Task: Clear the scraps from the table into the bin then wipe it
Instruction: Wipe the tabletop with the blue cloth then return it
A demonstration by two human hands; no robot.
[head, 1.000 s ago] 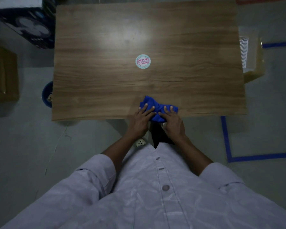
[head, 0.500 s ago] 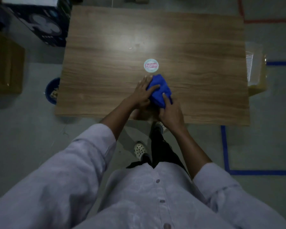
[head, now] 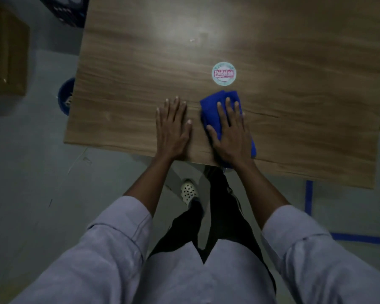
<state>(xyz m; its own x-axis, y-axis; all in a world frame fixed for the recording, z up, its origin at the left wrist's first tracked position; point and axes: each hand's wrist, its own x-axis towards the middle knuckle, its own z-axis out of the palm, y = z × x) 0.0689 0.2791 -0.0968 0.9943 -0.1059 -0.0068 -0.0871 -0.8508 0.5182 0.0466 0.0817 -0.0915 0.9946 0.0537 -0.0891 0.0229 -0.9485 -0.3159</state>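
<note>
Hands both lie flat with fingers straight on the wooden table [head: 294,106]. Right hand [head: 232,133] presses the blue cloth [head: 213,106] at centre frame, just below a round sticker [head: 224,73]. Left hand [head: 172,128] rests on bare wood beside it. Blue bin [head: 64,95] shows partly at the table's left edge.

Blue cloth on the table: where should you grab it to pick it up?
Probably the thick folded far end of the blue cloth, which sticks out past the right hand pressing flat on it. It lies flat on the table, so come from above and pinch that fold with the fingers. The near end is hidden under the palm.
</note>
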